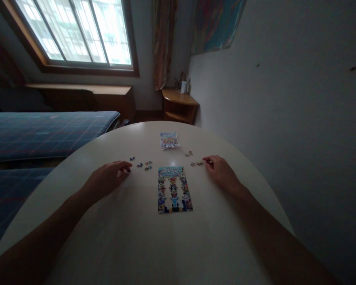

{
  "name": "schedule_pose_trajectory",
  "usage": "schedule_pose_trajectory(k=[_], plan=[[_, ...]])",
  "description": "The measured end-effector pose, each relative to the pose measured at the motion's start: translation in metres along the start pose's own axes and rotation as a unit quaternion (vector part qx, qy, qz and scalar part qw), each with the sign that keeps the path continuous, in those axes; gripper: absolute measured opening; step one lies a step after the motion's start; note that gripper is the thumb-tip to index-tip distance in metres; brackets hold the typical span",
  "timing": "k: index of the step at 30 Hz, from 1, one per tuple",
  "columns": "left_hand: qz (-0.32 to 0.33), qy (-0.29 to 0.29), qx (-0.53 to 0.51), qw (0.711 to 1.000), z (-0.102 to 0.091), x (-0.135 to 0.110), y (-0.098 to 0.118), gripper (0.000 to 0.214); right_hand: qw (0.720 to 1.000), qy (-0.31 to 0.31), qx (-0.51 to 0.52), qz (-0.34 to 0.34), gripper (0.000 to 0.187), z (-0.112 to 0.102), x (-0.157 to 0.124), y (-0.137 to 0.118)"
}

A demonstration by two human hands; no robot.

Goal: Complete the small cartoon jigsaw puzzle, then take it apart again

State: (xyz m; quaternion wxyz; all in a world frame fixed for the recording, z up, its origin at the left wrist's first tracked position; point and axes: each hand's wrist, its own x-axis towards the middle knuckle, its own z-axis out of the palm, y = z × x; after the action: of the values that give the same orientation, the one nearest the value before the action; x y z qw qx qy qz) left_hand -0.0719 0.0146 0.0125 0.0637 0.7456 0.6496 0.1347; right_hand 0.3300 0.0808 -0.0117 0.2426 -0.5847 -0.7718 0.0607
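Observation:
A jigsaw puzzle (174, 190) with bright cartoon figures lies flat at the middle of the white round table (130, 237); two pale upright gaps show in its picture. To its left, my left hand (108, 179) rests low with the fingers drawn together, a small dark puzzle piece (128, 170) at their tips. Several loose puzzle pieces (148, 163) lie just beyond those fingers. On the other side, my right hand (221, 171) has thumb and forefinger closed at the edge of a puzzle piece (199, 163). More loose pieces (189, 154) are scattered near it.
A printed picture sheet or packet (169, 141) lies toward the table's far side. Left of the table is a plaid-covered bed (47, 132). A wooden corner shelf (180, 97) stands beyond the far edge, and a white wall (284, 118) runs close along the right.

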Motion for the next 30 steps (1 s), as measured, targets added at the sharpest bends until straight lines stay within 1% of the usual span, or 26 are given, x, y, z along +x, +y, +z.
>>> schedule_pose_trajectory(k=[4,9,15,17,19,21,24,26,28,30], plan=[[-0.025,-0.005,-0.003,1.000,0.004,0.001,-0.007,0.037,1.000,0.006,-0.007,0.003,0.024,0.000,-0.002,-0.002],[-0.013,-0.006,-0.020,1.000,0.009,0.002,-0.010,0.033,1.000,0.006,-0.007,-0.001,0.023,-0.001,-0.001,-0.003],[-0.010,-0.027,-0.054,0.998,0.003,-0.003,0.008,0.024,1.000,0.002,-0.003,-0.001,0.023,-0.002,-0.002,-0.004],[0.002,-0.031,-0.063,0.998,0.003,-0.005,0.015,0.021,1.000,0.000,-0.002,0.007,0.024,-0.002,-0.002,-0.005],[0.022,-0.023,-0.075,0.997,0.005,-0.007,0.023,0.022,1.000,0.002,-0.007,0.010,0.025,-0.002,-0.003,-0.006],[0.045,-0.003,-0.095,0.994,0.008,-0.009,0.031,0.026,1.000,0.012,-0.019,0.009,0.025,-0.004,-0.003,-0.011],[0.081,0.017,-0.143,0.986,0.015,-0.014,0.047,0.026,0.999,0.033,-0.037,-0.011,0.025,-0.009,-0.004,-0.027],[0.075,0.027,-0.182,0.980,0.019,-0.018,0.059,0.024,0.998,0.037,-0.017,-0.039,0.023,-0.013,-0.008,-0.044],[0.064,0.033,-0.225,0.972,0.023,-0.021,0.071,0.023,0.996,0.020,0.025,-0.078,0.021,-0.017,-0.015,-0.066],[0.054,0.036,-0.269,0.961,0.025,-0.023,0.080,0.021,0.990,-0.013,0.077,-0.120,0.019,-0.018,-0.025,-0.086]])
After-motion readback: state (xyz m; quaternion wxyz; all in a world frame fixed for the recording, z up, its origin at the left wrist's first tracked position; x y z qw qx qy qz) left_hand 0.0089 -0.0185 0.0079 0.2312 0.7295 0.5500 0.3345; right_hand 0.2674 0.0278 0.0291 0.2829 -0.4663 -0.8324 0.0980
